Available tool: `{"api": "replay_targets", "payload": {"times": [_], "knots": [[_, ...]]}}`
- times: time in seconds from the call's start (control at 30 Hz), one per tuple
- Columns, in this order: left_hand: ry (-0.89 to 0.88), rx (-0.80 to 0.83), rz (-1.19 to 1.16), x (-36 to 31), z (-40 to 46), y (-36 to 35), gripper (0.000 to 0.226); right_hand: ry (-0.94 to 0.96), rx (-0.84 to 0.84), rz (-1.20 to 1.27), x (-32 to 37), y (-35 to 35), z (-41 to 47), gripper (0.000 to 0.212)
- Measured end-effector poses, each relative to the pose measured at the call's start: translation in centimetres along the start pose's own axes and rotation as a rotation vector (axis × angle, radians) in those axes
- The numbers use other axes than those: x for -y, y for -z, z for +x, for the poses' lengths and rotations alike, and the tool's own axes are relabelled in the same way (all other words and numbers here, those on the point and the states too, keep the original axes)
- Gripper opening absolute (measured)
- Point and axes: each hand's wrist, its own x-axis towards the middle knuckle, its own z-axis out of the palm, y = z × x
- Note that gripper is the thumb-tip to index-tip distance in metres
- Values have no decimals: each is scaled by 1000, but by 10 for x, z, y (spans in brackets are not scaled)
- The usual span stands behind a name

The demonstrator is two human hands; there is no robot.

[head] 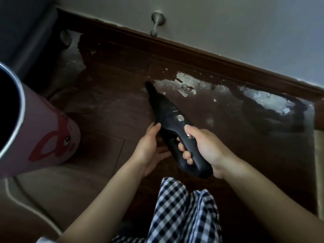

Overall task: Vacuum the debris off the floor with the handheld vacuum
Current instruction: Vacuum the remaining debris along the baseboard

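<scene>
"Where was the handheld vacuum (172, 123)?"

"It was low over the dark wood floor (108, 106), close to the baseboard (201, 55). Its thin nose pointed up toward the baseboard, right at the near edge of the white debris (185, 83). I could not tell if the nose was touching the floor."

"Who held it?"

"A person, bending over it. The right hand (203, 146) was wrapped tight around the handle, fingers curled under it and the thumb on top by a small round button. A bigger silver button sat further up the body."

"And the other hand?"

"The left hand (150, 148) was at the vacuum's left side. Its thumb touched the black body, and the fingers were spread loose under it, palm up. It was not squeezing anything."

"Was there much mess?"

"Yes. White flakes and dust lay in a long patch along the foot of the baseboard. More pale bits lay further right along it."

"Anything else by the baseboard?"

"A metal door stopper (157, 21) stuck out of the wall just above it. A pink bin (43, 137) with a red cartoon face stood well away from it, on the left. Checked black-and-white trousers (184, 211) showed nearest to me, far from the baseboard."
</scene>
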Motion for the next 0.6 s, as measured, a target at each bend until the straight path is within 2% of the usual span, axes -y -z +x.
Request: {"api": "replay_targets", "payload": {"times": [0.2,0.6], "knots": [[-57,-50,75,18,0,-12,47,9,118,-35,-13,32,6,37],[62,-28,152,43,-16,-65,42,41,52,-74,-37,76,-18,41]]}}
